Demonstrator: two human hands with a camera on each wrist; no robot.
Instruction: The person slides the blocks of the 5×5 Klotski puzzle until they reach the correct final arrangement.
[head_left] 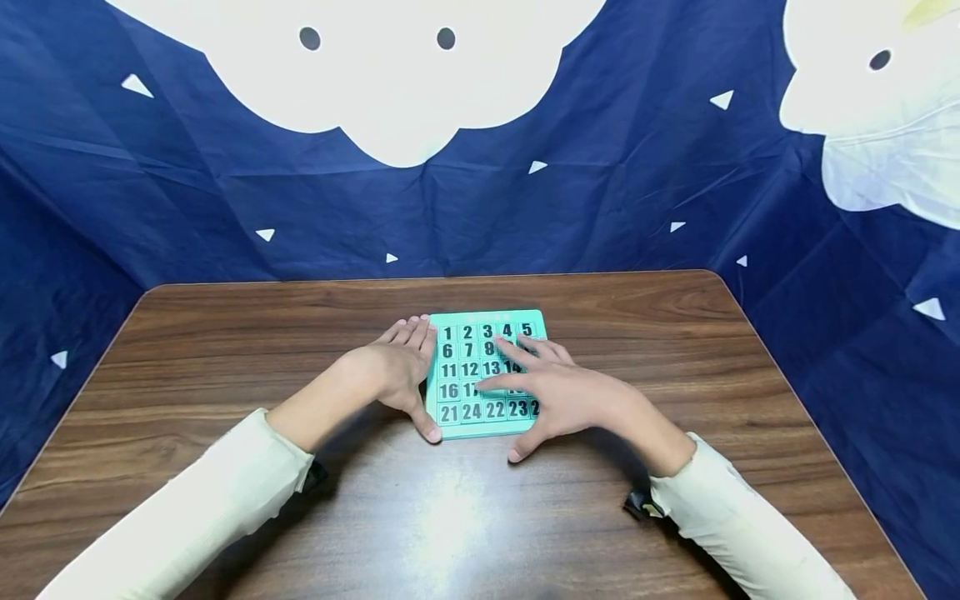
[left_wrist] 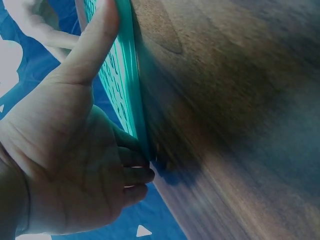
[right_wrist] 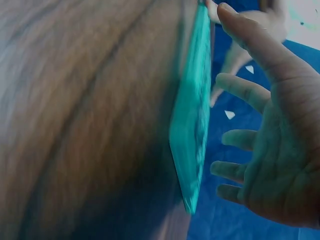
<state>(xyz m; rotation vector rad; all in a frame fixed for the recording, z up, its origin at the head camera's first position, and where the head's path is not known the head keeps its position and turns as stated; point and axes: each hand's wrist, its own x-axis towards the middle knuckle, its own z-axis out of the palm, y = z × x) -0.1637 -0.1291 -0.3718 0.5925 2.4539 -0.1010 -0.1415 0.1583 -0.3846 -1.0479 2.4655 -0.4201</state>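
Observation:
A turquoise number sliding puzzle [head_left: 468, 361] lies flat on the wooden table, its rows of black numerals facing up. My left hand [head_left: 395, 367] is along its left side, fingers stretched out towards the far corner and thumb at the near corner. In the left wrist view, the fingertips and thumb are right at the frame's edge [left_wrist: 131, 75]. Over the right part of the board, my right hand [head_left: 573, 396] has its fingers spread, covering several numbers. The right wrist view shows those fingers [right_wrist: 242, 140] extended and apart from the puzzle's side [right_wrist: 186, 135].
The brown wood-grain table [head_left: 225, 350] reaches out on every side of the puzzle. Behind it and to the sides hangs a dark blue cloth [head_left: 465, 217] with white cloud shapes and small triangles. A bright light reflection shows on the tabletop near the front.

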